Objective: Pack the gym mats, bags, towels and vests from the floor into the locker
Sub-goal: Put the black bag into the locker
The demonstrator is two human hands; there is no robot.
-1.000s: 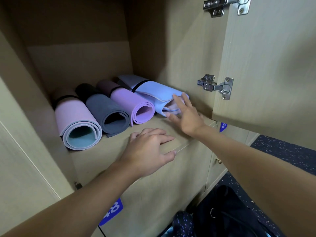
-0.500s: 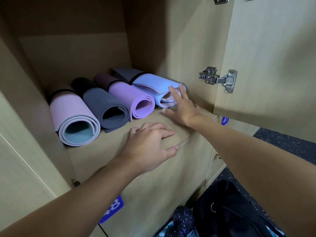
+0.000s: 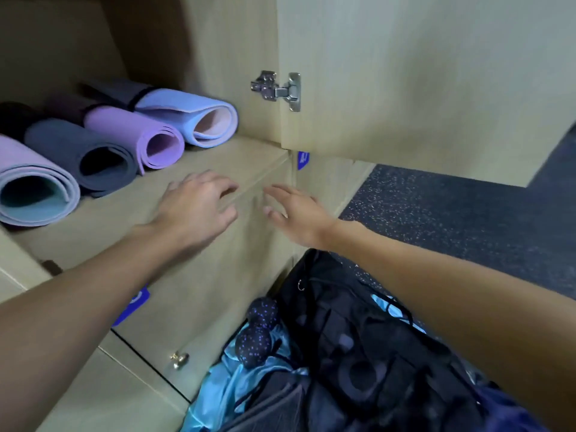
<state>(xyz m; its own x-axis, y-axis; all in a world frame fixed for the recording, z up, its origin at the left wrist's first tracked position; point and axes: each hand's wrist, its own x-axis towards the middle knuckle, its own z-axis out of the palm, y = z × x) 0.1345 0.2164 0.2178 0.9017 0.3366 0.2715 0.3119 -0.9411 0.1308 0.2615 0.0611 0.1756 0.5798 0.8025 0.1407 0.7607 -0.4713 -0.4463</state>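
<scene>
Firstly, surface: pale wood-grain shelf (image 3: 218, 160) inside the locker (image 3: 218, 42).
Room: dark speckled floor (image 3: 467, 213) at the right; locker door (image 3: 420, 73) stands open on a metal hinge (image 3: 280, 90).
On the shelf: lilac mat (image 3: 31, 169) with teal inside, dark grey mat (image 3: 71, 141), purple mat (image 3: 131, 126) and light blue mat (image 3: 187, 104) with pink inside, all rolled, side by side, open ends to the front; black bands go around their rear parts.
On the floor: black bag (image 3: 358, 338) below the shelf, touching a shiny blue cloth (image 3: 224, 391) and a dark dotted double ball (image 3: 258, 325).
Left hand (image 3: 193, 207): palm down, fingers loosely spread over the shelf's front edge, empty; contact I cannot tell.
Right hand (image 3: 299, 219): fingers straight, slightly apart, just before the shelf edge, empty.
Writing: blue stickers (image 3: 302, 159) on the lower fronts, too blurred to read.
</scene>
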